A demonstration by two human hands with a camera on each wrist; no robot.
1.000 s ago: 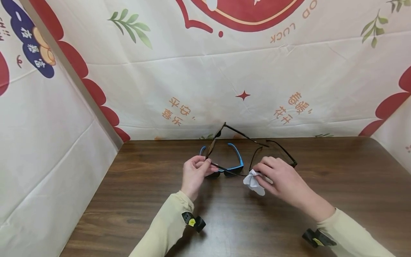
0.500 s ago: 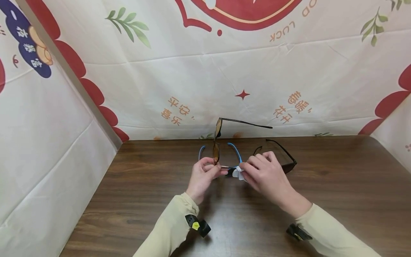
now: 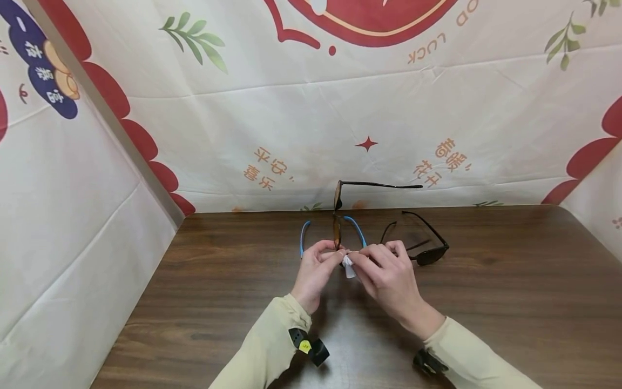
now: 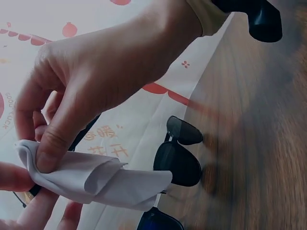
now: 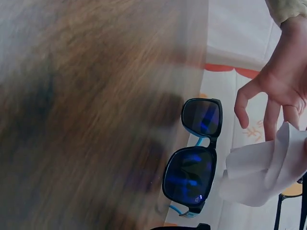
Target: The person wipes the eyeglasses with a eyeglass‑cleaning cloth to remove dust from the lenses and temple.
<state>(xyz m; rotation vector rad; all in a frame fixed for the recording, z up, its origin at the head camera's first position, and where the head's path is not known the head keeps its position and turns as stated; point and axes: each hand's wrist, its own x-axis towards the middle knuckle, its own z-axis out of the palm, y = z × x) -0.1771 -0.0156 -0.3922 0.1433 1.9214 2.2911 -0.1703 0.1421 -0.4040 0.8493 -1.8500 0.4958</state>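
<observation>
In the head view, my left hand [image 3: 313, 274] pinches sunglasses with brownish lenses [image 3: 337, 232] and thin dark arms, near one end of the frame. They stand on edge, with one arm [image 3: 381, 185] stretching to the right. Between thumb and fingers, my right hand [image 3: 389, 276] holds a folded white cloth [image 3: 349, 268] close against the left fingertips. The left wrist view shows the cloth [image 4: 120, 184] under the right thumb [image 4: 50, 151], wrapped over part of the frame. From the right wrist, the cloth [image 5: 261, 165] hides the left fingertips, and a brown lens [image 5: 292, 189] shows below.
Sunglasses with blue arms [image 3: 358, 231] lie behind the hands; their dark lenses [image 5: 189, 175] show in the right wrist view. To the right lie black sunglasses [image 3: 432, 255]. A printed white cloth backdrop [image 3: 311, 124] rises behind the wooden table [image 3: 214, 292].
The right hand has come left with the white cloth, up to the left fingertips. The left hand has shifted slightly right, and the brown-lensed sunglasses have turned more upright.
</observation>
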